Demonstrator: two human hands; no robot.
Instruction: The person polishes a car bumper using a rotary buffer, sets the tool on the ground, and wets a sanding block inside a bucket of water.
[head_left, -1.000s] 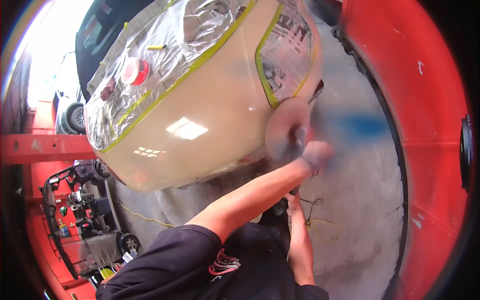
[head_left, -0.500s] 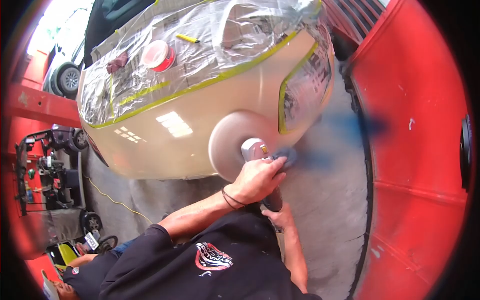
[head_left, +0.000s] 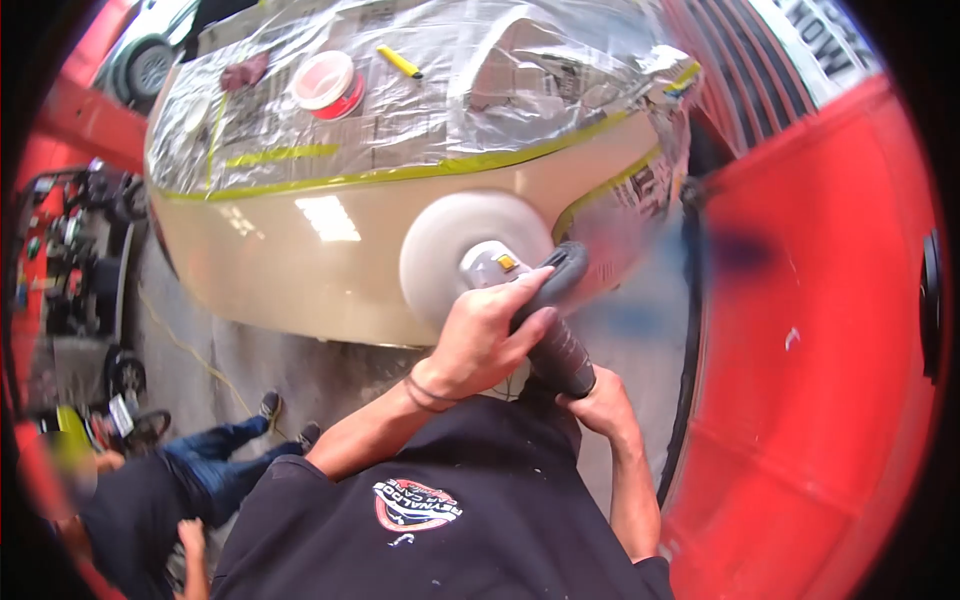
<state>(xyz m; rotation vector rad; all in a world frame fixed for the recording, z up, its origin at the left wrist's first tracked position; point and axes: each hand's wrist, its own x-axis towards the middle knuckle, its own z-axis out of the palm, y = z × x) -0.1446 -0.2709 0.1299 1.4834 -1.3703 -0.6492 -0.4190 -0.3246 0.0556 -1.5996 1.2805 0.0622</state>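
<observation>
A rotary polisher [head_left: 556, 350] with a yellow switch lies between my hands. Its round white pad [head_left: 470, 225] rests against the cream car bumper [head_left: 300, 285], apparently spinning. My left hand [head_left: 492, 335] is closed on the polisher near its head, beside the black loop handle [head_left: 562, 275]. Farther back, my right hand [head_left: 605, 405] wraps the rear end of the dark grip, its fingers partly hidden. Plastic and newspaper sheeting [head_left: 400, 120], edged with yellow-green tape, covers the car above the bumper.
On the sheeting sit a red-and-white tub [head_left: 328, 88], a yellow marker-like tool [head_left: 400, 62] and a dark red cloth [head_left: 244, 72]. A red wall [head_left: 810, 330] curves along the right. Another person [head_left: 140, 500] is at lower left, near a yellow cord [head_left: 195, 355] on the floor.
My view has shifted, and the pad sits slightly higher and further left in it. Both hands still hold the polisher. The other person's legs and feet now show.
</observation>
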